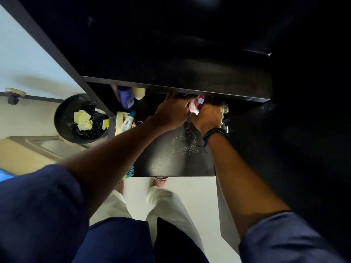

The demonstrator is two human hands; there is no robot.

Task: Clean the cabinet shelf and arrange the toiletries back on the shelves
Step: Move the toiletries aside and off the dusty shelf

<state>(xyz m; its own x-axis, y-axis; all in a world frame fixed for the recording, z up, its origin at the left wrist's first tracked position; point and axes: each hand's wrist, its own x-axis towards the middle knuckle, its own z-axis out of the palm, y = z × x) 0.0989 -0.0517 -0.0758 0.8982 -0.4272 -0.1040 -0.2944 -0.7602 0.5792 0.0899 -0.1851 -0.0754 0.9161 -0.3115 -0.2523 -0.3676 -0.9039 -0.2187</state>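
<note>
A black cabinet shelf (171,162) lies below me, strewn with fine crumbs (185,143). My right hand (208,116) is closed around a pink and white toiletry container (195,107) under the upper shelf edge (190,90). My left hand (171,111) reaches in beside it, fingers curled under that edge; what they touch is hidden. At the shelf's back left stand a purple bottle (126,96) and a cream bottle (138,92). A white tube (127,123) and a yellow comb (120,118) lie further forward on the left.
A black waste bin (62,120) with crumpled yellow paper stands left of the cabinet. A teal comb (130,171) lies at the shelf's front edge. Metal door hinges (225,118) are on the right wall. White floor and my legs are below.
</note>
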